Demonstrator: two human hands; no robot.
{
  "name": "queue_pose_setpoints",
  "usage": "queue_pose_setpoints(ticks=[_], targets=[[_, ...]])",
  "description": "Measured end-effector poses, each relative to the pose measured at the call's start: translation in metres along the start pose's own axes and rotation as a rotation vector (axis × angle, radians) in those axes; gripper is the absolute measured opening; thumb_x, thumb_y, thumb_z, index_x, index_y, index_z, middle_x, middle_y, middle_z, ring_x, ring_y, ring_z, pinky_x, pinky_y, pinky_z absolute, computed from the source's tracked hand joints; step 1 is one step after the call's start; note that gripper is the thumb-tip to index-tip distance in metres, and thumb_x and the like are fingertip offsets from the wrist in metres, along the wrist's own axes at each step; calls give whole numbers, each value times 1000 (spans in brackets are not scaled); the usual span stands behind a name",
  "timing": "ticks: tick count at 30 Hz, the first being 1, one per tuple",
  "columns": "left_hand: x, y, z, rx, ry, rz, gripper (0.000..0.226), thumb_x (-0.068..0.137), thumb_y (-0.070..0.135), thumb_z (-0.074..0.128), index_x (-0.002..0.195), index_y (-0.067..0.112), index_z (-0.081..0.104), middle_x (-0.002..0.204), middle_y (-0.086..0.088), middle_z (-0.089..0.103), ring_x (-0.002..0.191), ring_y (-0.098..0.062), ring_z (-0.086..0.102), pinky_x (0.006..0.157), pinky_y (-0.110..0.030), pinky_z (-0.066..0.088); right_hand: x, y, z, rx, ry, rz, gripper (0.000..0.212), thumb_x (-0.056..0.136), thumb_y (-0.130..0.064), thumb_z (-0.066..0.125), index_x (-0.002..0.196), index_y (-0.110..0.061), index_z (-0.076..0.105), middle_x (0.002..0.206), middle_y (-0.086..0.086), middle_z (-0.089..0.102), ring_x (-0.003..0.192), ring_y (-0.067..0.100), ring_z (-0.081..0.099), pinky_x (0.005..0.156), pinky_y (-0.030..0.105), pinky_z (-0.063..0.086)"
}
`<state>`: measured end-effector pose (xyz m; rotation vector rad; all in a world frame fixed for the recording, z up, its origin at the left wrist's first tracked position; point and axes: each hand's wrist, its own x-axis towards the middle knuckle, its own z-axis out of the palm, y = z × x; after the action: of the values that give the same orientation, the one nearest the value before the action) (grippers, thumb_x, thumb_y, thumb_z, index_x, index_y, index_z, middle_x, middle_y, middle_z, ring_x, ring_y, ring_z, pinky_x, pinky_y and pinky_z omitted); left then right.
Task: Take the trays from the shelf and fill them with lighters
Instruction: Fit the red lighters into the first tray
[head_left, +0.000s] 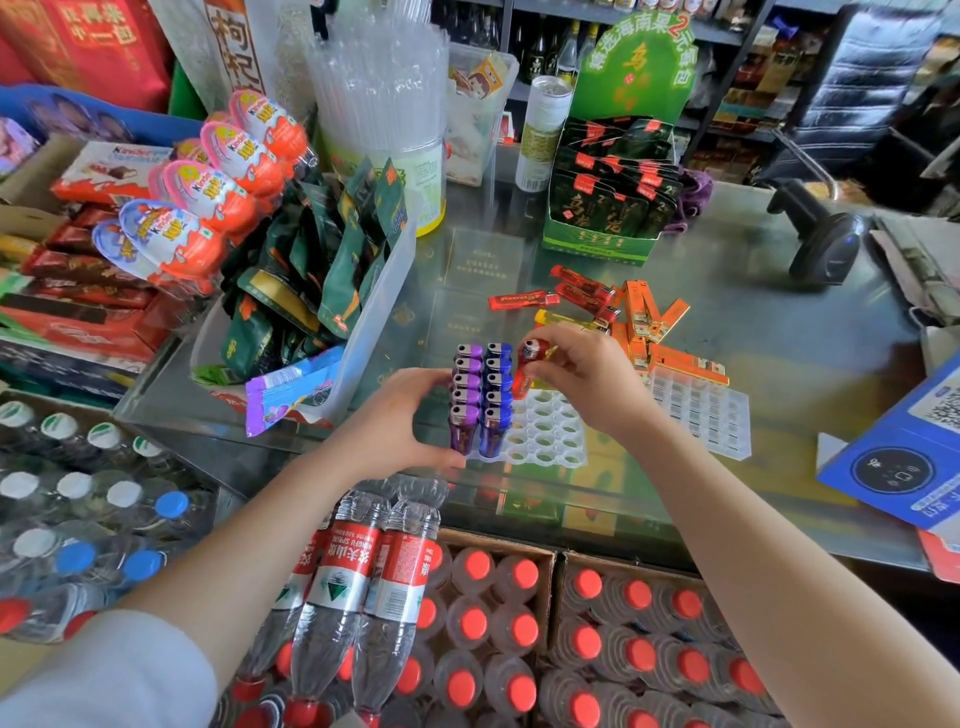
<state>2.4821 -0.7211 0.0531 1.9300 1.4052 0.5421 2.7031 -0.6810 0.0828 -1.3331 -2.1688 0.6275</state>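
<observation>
A white tray (545, 436) with rows of round sockets sits on the glass surface (727, 291), near its front edge. Its two left columns are filled: one of purple lighters (466, 395) and, just beside it, one of blue lighters (497, 395), all upright with metal caps up. The sockets to the right are open. A second clear tray (701, 410) lies just right of the first, holding nothing that can be seen.

Behind the trays, loose red lighters (582, 291) and a yellow one lie flat beside a heap of orange lighters (649, 322).

The left hand (410, 421) cups the tray's left side, its fingers (441, 376) curled loosely against the purple column and thumb at the tray's front corner; it steadies rather than grips.

The right hand (592, 374) pinches a red lighter (527, 366) between thumb and fingertips, tilted, its lower end at the sockets next to the blue column.

A clear bin (379, 312) at left holds green snack packets; a green carton (597, 244) at the back holds dark packets. Boxes of red-capped bottles (519, 623) stand below the surface.
</observation>
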Motion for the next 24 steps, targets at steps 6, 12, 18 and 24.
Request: queue_pose_setpoints(ticks=[6, 12, 18, 24], targets=[[2, 0, 0, -18, -2, 0, 76, 58, 27, 85, 116, 38, 38, 113, 14, 41, 110, -3, 37, 92, -23, 28, -3, -4, 10, 135, 41, -10, 12, 82, -4, 64, 94, -5, 64, 76, 0, 62, 65, 10, 63, 65, 9, 48], [2, -1, 1, -18, -7, 3, 76, 60, 28, 84, 117, 40, 35, 114, 17, 39, 110, 1, 35, 91, -19, 26, -15, -1, 16, 319, 109, 190, 13, 82, -4, 64, 91, -12, 62, 71, -9, 65, 62, -6, 60, 64, 9, 48], [4, -5, 2, -18, -9, 15, 77, 59, 32, 84, 117, 41, 35, 114, 18, 40, 112, 0, 36, 93, -22, 28, 3, 7, 8, 16, -57, 18, 20, 78, -13, 70, 96, -8, 64, 84, 0, 61, 69, 7, 55, 63, 11, 40], [5, -13, 5, -22, -25, 21, 79, 57, 43, 82, 117, 45, 32, 115, 19, 41, 114, -1, 37, 91, -19, 28, 31, 21, -8, -54, -83, 57, 46, 75, -3, 44, 118, -11, 58, 119, 3, 57, 109, 18, 46, 93, 26, 33]])
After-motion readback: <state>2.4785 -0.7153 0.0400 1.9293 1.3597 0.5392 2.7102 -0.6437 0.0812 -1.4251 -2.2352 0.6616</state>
